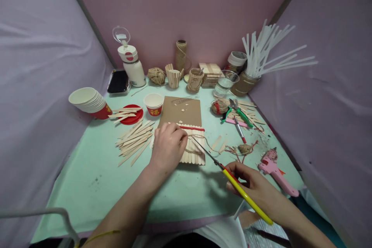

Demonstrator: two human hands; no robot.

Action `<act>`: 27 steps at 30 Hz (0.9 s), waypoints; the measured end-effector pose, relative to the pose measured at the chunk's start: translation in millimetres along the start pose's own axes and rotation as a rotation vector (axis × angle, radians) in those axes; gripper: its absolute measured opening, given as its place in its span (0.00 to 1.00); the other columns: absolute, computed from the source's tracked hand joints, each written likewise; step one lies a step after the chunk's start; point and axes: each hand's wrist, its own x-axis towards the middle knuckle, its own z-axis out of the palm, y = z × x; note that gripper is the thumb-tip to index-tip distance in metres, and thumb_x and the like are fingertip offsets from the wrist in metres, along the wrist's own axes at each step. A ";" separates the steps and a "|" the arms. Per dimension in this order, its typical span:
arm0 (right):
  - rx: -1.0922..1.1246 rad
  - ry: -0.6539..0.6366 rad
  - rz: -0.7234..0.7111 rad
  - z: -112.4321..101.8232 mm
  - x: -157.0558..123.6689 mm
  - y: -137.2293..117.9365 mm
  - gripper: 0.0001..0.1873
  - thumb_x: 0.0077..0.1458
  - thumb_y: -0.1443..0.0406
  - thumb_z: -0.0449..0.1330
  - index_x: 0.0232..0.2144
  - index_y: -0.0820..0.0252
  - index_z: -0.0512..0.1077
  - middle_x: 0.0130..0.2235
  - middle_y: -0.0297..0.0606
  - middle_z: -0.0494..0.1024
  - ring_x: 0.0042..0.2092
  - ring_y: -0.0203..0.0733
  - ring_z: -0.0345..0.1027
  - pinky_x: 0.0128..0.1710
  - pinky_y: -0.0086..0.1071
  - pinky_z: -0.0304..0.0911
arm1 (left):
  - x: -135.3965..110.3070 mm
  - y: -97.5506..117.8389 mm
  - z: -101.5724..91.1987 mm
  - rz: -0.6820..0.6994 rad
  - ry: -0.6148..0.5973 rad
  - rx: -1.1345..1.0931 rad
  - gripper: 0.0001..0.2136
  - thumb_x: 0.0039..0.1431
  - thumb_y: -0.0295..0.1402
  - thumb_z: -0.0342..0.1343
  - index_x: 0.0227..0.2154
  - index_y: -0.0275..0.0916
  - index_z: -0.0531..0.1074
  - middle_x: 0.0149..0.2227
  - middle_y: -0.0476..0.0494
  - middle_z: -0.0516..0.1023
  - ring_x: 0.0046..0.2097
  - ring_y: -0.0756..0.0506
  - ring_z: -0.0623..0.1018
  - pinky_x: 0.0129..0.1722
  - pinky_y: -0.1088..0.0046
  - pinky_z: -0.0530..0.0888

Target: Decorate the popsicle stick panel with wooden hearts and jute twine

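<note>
A small panel of light craft sticks [192,157] lies in front of me, with a red cord [193,128] across its upper edge. My left hand [170,143] rests on its left part, fingers closed and pinching a brown twine [200,136] that loops over the sticks to the right. Scissors [247,197] with long thin blades and yellow and red handles are in my right hand [251,182]. Their tips touch or hover just over the panel beside the twine; I cannot tell which. Behind the panel lies brown cardboard [181,113] with small pale scraps.
Loose craft sticks [136,139], a red lid [132,115] and paper cups [87,100] stand left. On the right lie green-handled pliers [242,116], a pink glue gun [277,172] and cord scraps [245,148]. A bottle [135,71], twine ball [156,76] and water cup [223,84] line the back.
</note>
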 end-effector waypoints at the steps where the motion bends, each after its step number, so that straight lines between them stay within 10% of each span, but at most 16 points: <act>1: 0.009 -0.007 0.005 0.4 0.5 -1.1 0.21 0.49 0.47 0.62 0.31 0.57 0.67 0.32 0.33 0.68 0.33 0.39 0.60 0.32 0.31 0.57 | -0.2 -0.1 0.5 0.002 -0.001 0.000 0.07 0.60 0.27 0.55 0.28 0.40 0.75 0.32 0.45 0.75 0.39 0.43 0.70 0.36 0.63 0.61; 27: 0.079 -0.033 0.103 10.5 9.1 -14.6 0.23 0.48 0.46 0.62 0.24 0.57 0.61 0.22 0.25 0.57 0.22 0.28 0.44 0.19 0.27 0.41 | -6.3 -3.5 -0.6 -0.050 0.021 -0.120 0.06 0.62 0.28 0.54 0.29 0.39 0.72 0.33 0.46 0.74 0.40 0.44 0.70 0.38 0.65 0.62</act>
